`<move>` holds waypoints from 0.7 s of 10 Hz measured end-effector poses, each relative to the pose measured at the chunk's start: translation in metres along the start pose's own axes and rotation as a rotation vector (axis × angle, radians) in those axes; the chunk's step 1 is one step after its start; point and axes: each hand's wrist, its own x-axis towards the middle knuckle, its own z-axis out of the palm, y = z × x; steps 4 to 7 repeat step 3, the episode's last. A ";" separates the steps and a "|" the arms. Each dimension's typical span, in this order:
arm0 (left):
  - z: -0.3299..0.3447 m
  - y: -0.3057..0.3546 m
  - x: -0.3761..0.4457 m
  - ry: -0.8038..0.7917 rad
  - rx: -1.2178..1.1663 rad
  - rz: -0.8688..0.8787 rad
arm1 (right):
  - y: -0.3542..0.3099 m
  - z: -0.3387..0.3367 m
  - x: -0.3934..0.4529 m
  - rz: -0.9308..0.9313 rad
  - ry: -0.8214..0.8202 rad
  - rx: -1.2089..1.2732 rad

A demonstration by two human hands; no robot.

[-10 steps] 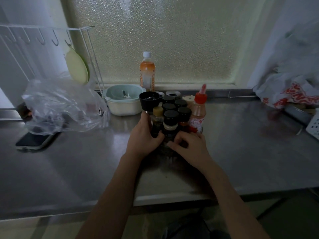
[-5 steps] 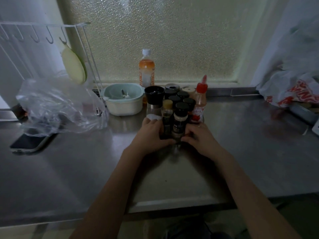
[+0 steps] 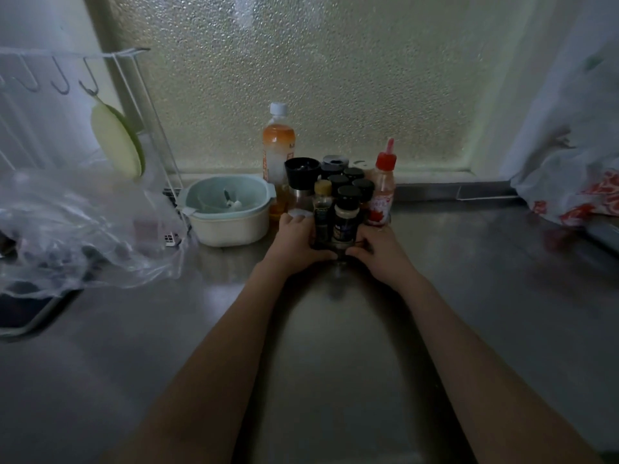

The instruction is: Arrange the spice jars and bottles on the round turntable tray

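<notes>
A tight cluster of spice jars with black lids (image 3: 346, 209) stands on a dark round turntable tray (image 3: 338, 249) near the back of the steel counter. A tall black-topped grinder (image 3: 301, 182) is at its left, a red-capped sauce bottle (image 3: 383, 192) at its right, and a yellow-capped jar (image 3: 322, 205) in front. My left hand (image 3: 296, 242) grips the tray's left front edge. My right hand (image 3: 382, 251) grips its right front edge. Most of the tray is hidden by my hands and the jars.
An orange drink bottle (image 3: 278, 152) stands behind the cluster by the frosted window. A pale green bowl (image 3: 229, 209) sits to the left, beside a clear plastic bag (image 3: 73, 229), a phone (image 3: 30, 313) and a white wire rack (image 3: 100, 82). A printed bag (image 3: 576, 195) lies at the right.
Both hands have slid the tray with its jars away from me, toward the window and the orange bottle. My arms are now stretched further out.
</notes>
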 end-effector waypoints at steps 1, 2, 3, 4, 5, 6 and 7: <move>0.000 -0.001 0.003 -0.014 -0.010 -0.008 | 0.007 0.000 0.002 -0.018 0.026 -0.012; 0.001 -0.001 0.001 0.025 0.011 0.003 | 0.003 0.010 0.000 0.015 0.028 0.017; -0.003 -0.001 -0.011 0.002 -0.077 -0.063 | -0.008 0.002 0.002 0.163 0.020 0.156; -0.003 -0.001 -0.011 0.002 -0.077 -0.063 | -0.008 0.002 0.002 0.163 0.020 0.156; -0.003 -0.001 -0.011 0.002 -0.077 -0.063 | -0.008 0.002 0.002 0.163 0.020 0.156; -0.003 -0.001 -0.011 0.002 -0.077 -0.063 | -0.008 0.002 0.002 0.163 0.020 0.156; -0.003 -0.001 -0.011 0.002 -0.077 -0.063 | -0.008 0.002 0.002 0.163 0.020 0.156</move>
